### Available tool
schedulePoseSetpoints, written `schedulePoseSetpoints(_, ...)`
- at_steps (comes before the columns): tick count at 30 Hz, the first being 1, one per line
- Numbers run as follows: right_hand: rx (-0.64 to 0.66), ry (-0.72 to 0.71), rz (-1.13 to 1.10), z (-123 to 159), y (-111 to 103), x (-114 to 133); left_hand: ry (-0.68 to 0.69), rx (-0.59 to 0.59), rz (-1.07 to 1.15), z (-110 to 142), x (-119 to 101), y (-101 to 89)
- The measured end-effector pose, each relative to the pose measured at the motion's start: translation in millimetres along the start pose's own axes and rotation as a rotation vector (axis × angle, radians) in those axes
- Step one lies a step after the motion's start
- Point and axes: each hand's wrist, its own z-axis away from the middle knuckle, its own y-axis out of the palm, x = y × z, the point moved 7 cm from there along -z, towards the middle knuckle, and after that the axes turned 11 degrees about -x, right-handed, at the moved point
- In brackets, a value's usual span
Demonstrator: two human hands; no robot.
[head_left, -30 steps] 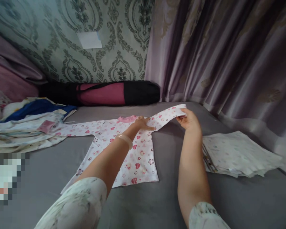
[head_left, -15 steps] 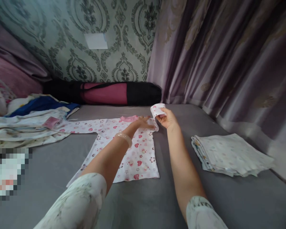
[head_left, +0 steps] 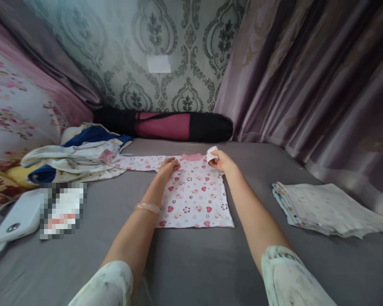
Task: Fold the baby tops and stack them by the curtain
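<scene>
A small white long-sleeved shirt with pink hearts and a pink collar lies spread on the grey bed sheet. Its left sleeve stretches out toward a heap of clothes, and the pink cuff rests on that heap. My right hand pinches the other sleeve, which is doubled back beside the collar. With fingers extended, my left hand lies on the shirt near its left shoulder, a pale bangle on the wrist.
Heaped clothes lie at the left, near a white device and a blurred-out item. A folded stack of pale cloth sits at the right. Along the wall stretches a black and maroon long bag, beside purple curtains.
My right hand has brought the right sleeve inward from outstretched to folded back near the collar. My left hand has shifted from the right shoulder to the left one. The view has turned left.
</scene>
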Motion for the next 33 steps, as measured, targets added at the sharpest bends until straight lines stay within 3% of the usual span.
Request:
schedulePoseSetpoints(3,-0.015,-0.059,0.072,0.7,21.1,-10.2,-0.022,0.034,0.110,-0.9,3.6,0.1)
schedulePoseSetpoints(9,-0.076,-0.235,0.289,5.9,52.1,-31.2,-0.051,0.096,0.104,-0.2,4.4,5.7)
schedulePoseSetpoints(14,-0.158,-0.527,0.703,14.0,72.3,-28.0,-0.076,0.233,0.073,7.1,2.8,16.2)
schedulePoseSetpoints(19,-0.113,-0.678,0.815,35.8,100.3,-23.2,-0.051,0.311,0.081,10.8,0.6,22.1)
schedulePoseSetpoints(24,-0.077,-0.802,0.849,64.0,124.4,-18.5,-0.058,0.245,0.119,3.6,-2.1,18.9)
schedulePoseSetpoints(27,0.040,-0.822,0.870,75.2,134.8,-22.5,-0.016,0.215,0.163,-1.1,-6.9,17.0)
schedulePoseSetpoints(30,0.124,-0.826,0.871,78.7,133.2,-26.7,0.037,0.139,0.145,-5.5,-7.7,10.6)
schedulePoseSetpoints(33,0.159,-0.854,0.817,71.9,117.1,-23.1,0.094,0.084,0.030,-7.8,-3.9,4.3)
